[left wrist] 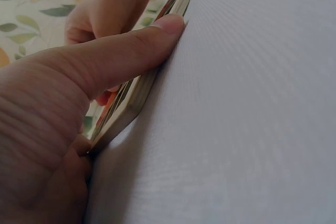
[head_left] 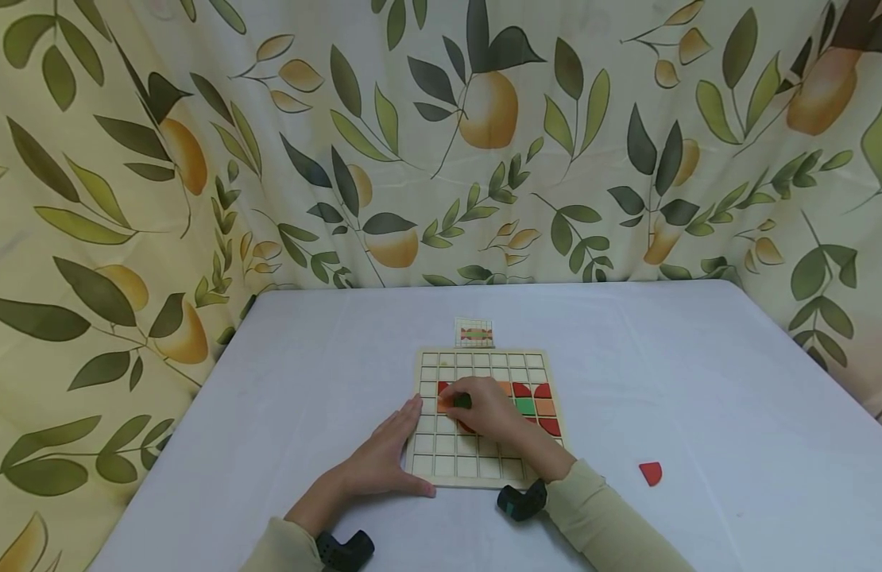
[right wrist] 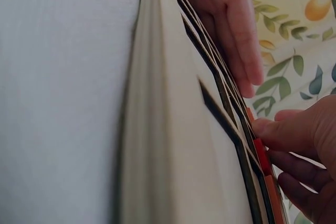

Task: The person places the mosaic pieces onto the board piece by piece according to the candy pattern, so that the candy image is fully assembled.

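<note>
A pale wooden grid board (head_left: 423,464) lies on the table, with red, orange and green tiles across its middle rows. My left hand (head_left: 380,453) rests at its near left corner, fingers straight along the left side and thumb (left wrist: 131,48) against the near edge. My right hand (head_left: 487,409) reaches over the board from the right. Its thumb and fingertips pinch an orange tile (head_left: 441,406) at the left end of the coloured rows. In the right wrist view the fingertips are right at this orange tile (right wrist: 250,114). The hand covers several neighbouring tiles.
A small pattern card (head_left: 476,334) with a coloured grid picture stands just behind the board. One red quarter-round tile (head_left: 651,473) lies on the white tablecloth (head_left: 698,381) to the right. A leaf-and-fruit patterned curtain (head_left: 441,199) hangs behind the table and along its left side.
</note>
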`<state>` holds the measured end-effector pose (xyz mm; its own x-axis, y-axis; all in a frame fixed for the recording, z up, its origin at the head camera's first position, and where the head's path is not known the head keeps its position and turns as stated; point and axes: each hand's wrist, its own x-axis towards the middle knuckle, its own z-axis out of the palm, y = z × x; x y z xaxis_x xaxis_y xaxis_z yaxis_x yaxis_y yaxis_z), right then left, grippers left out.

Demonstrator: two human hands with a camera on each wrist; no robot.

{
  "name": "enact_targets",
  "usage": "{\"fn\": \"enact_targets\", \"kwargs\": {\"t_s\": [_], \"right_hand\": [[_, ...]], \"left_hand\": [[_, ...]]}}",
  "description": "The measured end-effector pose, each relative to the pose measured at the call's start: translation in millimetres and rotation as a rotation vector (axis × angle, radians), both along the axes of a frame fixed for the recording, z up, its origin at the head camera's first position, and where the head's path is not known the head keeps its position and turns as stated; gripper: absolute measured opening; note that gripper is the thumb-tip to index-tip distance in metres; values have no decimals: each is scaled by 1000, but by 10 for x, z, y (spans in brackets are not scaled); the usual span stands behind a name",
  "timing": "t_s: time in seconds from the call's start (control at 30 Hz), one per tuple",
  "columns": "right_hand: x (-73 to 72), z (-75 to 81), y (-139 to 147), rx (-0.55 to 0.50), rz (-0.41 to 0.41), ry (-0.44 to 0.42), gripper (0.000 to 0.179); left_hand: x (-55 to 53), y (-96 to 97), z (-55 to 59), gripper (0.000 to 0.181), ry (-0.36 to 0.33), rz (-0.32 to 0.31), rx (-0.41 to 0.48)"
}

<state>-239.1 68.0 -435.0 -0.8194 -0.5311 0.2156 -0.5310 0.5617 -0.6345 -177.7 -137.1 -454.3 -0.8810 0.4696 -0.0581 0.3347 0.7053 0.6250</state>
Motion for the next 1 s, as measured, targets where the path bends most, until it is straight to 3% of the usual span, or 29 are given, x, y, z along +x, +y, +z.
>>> {"fn": "enact_targets", "kwargs": {"t_s": [0.53, 1.0], "right_hand": [[42, 45, 75, 49, 24, 48, 19], [163, 65, 446, 48, 57, 73, 18]], "left_hand": [[2, 6, -5, 127, -4, -5, -8], [22, 22, 34, 127, -9, 16, -15]]}}
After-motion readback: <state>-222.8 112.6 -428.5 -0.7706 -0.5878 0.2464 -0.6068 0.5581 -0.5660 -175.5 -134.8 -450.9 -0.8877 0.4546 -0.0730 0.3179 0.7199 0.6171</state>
